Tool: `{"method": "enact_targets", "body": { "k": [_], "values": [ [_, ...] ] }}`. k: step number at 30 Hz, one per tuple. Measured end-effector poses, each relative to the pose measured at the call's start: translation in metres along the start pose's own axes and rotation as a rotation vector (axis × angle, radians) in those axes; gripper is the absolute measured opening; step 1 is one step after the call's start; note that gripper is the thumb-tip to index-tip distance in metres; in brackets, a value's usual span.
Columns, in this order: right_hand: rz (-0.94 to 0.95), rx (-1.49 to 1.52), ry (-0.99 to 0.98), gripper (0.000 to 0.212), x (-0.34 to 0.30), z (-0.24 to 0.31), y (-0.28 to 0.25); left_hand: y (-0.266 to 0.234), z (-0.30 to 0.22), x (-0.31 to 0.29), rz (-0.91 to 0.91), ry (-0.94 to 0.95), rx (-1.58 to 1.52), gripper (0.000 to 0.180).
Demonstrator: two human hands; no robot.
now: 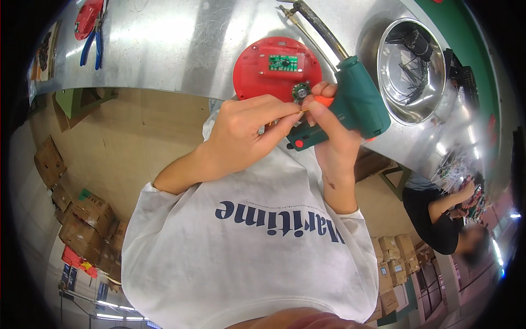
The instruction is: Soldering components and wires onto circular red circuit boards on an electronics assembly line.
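Soldering gun (360, 98) (tip forward-left) fills the right hand's (339, 134) grasp, right of the left hand (244, 123) pinching a thin strand (304, 109).

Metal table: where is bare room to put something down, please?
The widest bare patch of the metal table lies between the blue-handled pliers and the red round housing. It is crowded to the right, around the housing, green gun-shaped tool and steel bowl.

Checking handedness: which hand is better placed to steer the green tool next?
Likely the right hand: it holds the green tool beside its orange part, while the left hand pinches a thin strand.
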State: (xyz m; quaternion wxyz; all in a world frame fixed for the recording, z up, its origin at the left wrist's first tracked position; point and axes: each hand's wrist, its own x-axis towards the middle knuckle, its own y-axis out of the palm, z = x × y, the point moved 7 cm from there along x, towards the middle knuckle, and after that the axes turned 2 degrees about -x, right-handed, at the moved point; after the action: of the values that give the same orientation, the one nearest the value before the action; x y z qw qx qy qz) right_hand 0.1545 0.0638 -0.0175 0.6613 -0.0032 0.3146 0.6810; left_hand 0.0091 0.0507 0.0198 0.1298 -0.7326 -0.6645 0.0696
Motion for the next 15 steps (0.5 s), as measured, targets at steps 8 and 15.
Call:
{"method": "enact_targets", "body": {
  "k": [8,15],
  "values": [
    [0.001,0.125,0.084,0.030,0.0009,-0.0071,0.0010,-0.0019,-0.0029,-0.0012,-0.060,-0.029,0.001,0.012],
    [0.015,0.138,0.068,0.027,-0.0009,-0.0090,0.0050,-0.0021,-0.0038,-0.0046,-0.046,0.060,0.081,0.015]
  ]
}}
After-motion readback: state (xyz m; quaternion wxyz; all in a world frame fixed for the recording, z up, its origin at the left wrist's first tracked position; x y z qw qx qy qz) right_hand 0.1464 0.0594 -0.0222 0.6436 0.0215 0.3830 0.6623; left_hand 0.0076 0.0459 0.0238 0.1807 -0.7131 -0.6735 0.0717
